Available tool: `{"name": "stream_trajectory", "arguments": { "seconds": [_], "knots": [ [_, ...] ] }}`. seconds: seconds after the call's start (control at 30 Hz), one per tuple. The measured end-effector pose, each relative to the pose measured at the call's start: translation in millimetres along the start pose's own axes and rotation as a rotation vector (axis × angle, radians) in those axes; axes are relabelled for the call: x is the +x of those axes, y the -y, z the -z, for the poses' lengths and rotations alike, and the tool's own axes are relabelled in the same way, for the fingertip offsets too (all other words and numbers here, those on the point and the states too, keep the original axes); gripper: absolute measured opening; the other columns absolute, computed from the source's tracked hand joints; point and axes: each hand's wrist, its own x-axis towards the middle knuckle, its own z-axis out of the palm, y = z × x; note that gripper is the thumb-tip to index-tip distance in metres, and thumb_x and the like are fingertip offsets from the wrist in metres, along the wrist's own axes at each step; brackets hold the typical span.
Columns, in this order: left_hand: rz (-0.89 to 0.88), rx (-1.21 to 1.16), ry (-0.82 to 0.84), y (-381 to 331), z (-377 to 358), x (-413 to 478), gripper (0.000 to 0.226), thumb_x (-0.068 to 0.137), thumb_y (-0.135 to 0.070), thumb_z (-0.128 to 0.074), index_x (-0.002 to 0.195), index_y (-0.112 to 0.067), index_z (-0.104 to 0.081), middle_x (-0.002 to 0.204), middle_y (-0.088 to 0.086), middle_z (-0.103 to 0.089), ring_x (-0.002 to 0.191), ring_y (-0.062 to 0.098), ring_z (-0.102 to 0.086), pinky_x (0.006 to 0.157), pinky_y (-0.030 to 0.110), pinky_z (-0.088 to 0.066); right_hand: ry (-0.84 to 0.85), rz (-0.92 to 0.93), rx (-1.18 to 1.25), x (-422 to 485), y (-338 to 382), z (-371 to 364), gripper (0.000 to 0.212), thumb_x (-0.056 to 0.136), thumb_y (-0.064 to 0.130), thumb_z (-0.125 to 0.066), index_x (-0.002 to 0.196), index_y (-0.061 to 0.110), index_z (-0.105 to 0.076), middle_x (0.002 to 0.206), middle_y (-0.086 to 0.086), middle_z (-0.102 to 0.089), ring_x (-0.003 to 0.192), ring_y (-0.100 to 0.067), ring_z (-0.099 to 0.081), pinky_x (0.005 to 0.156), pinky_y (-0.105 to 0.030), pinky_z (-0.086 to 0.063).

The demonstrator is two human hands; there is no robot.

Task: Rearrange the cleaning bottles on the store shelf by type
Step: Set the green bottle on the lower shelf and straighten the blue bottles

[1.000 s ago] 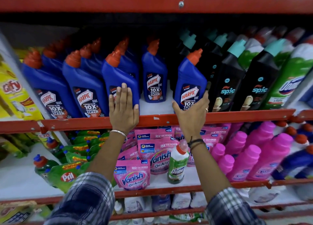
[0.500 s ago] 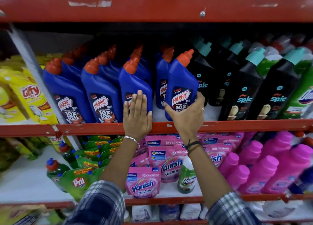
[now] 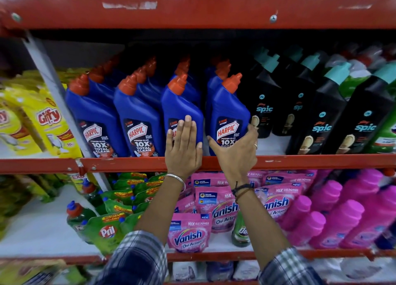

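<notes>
Blue Harpic bottles with orange caps stand in rows on the upper red shelf (image 3: 128,163). My right hand (image 3: 236,154) grips the base of the rightmost front Harpic bottle (image 3: 228,111), which stands upright at the shelf's front edge. My left hand (image 3: 184,147) lies flat, fingers together, against the front of the neighbouring Harpic bottle (image 3: 182,104). Two more front Harpic bottles (image 3: 137,113) stand to the left. Black Spic bottles (image 3: 325,113) with teal caps fill the shelf to the right.
Yellow Giffy pouches (image 3: 48,121) sit left of a slanted divider. On the lower shelf lie green Pril pouches (image 3: 107,231), pink Vanish pouches (image 3: 189,235), a green Domex bottle (image 3: 241,233) and pink bottles (image 3: 342,218). Green Domex bottles (image 3: 385,132) stand at the far right above.
My right hand has slid the Harpic bottle left, closing the gap beside the bottle under my left hand. The left hand has stayed flat on its bottle. My view has shifted right.
</notes>
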Motion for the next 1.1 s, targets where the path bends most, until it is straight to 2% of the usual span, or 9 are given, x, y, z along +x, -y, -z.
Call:
{"name": "stream_trajectory", "arguments": {
  "seconds": [0.17,0.3,0.4,0.47,0.67,0.73,0.83,0.97,1.1],
  "knots": [
    [0.008,-0.002,0.018,-0.1,1.2,-0.5,0.061,0.099,-0.032,-0.023,0.151,-0.011,0.001,0.159,0.001,0.010,0.147,0.016,0.003,0.119,0.038,0.000,0.039,0.056,-0.046,-2.0,-5.5,2.9,0.100,0.060,0.065,-0.074,0.133,0.008,-0.034,0.125,-0.010,-0.050,0.110,-0.025,-0.054,0.070,-0.034,-0.049],
    [0.009,0.015,0.023,-0.6,1.2,0.0,0.064,0.098,-0.031,-0.027,0.151,-0.010,0.000,0.159,0.001,0.009,0.147,0.016,0.003,0.119,0.038,0.001,0.105,0.113,0.060,-0.9,-27.1,21.7,0.089,0.068,0.058,-0.072,0.132,0.010,-0.035,0.133,-0.010,-0.040,0.121,-0.023,-0.043,0.094,-0.038,-0.045],
    [0.013,0.021,0.005,-1.9,0.2,0.0,0.062,0.098,-0.031,-0.026,0.151,-0.011,-0.001,0.159,0.000,0.008,0.147,0.016,0.002,0.119,0.038,0.001,0.097,0.104,0.230,6.7,-47.5,50.0,0.072,0.074,0.051,-0.068,0.128,0.014,-0.039,0.131,-0.006,-0.039,0.120,-0.012,-0.039,0.101,-0.025,-0.034],
    [0.017,0.023,-0.005,-1.5,-0.1,-0.1,0.061,0.099,-0.031,-0.025,0.151,-0.011,-0.002,0.159,0.000,0.007,0.147,0.016,0.002,0.119,0.038,0.001,-0.002,0.131,0.270,19.8,-60.9,70.6,0.058,0.076,0.043,-0.065,0.121,0.012,-0.044,0.123,-0.007,-0.043,0.114,-0.012,-0.042,0.098,-0.022,-0.036],
    [0.023,0.043,-0.024,-2.6,-1.9,-1.0,0.061,0.099,-0.031,-0.028,0.151,-0.009,-0.005,0.160,0.001,0.004,0.147,0.018,-0.001,0.119,0.039,-0.002,-0.403,0.102,0.346,83.0,-112.7,125.1,0.026,0.085,0.019,-0.061,0.107,0.007,-0.054,0.106,-0.007,-0.050,0.099,-0.027,-0.052,0.088,-0.042,-0.044],
    [0.032,0.033,-0.023,-3.2,-1.9,-1.1,0.061,0.099,-0.031,-0.028,0.151,-0.010,-0.005,0.160,0.000,0.004,0.147,0.018,-0.001,0.119,0.039,-0.002,-0.457,0.053,0.309,103.3,-132.5,139.3,0.033,0.084,0.019,-0.064,0.112,0.006,-0.052,0.108,-0.008,-0.048,0.101,-0.030,-0.051,0.089,-0.040,-0.044],
    [0.025,0.041,-0.032,-2.9,-2.6,-0.7,0.061,0.099,-0.031,-0.028,0.151,-0.009,-0.006,0.160,0.001,0.003,0.147,0.019,-0.002,0.119,0.040,-0.002,-0.341,-0.003,0.218,126.6,-153.8,151.2,0.060,0.079,0.024,-0.070,0.127,0.002,-0.041,0.124,-0.016,-0.042,0.118,-0.028,-0.043,0.101,-0.025,-0.034],
    [0.026,0.048,-0.048,-3.9,-4.5,-0.2,0.063,0.096,-0.028,-0.033,0.151,-0.008,-0.009,0.160,0.002,0.001,0.147,0.020,-0.004,0.119,0.041,-0.004,-0.194,-0.007,0.036,146.4,-166.1,153.4,0.086,0.074,0.031,-0.076,0.137,-0.002,-0.029,0.140,-0.024,-0.033,0.131,-0.034,-0.030,0.109,-0.039,-0.028],
    [0.034,0.048,-0.045,-3.5,-5.1,-0.3,0.064,0.095,-0.028,-0.034,0.151,-0.007,-0.009,0.160,0.002,0.000,0.147,0.020,-0.003,0.119,0.040,-0.002,-0.183,-0.066,-0.061,154.2,-166.5,149.0,0.101,0.073,0.042,-0.077,0.144,0.000,-0.019,0.149,-0.021,-0.028,0.138,-0.033,-0.025,0.110,-0.043,-0.027]
  ]
}}
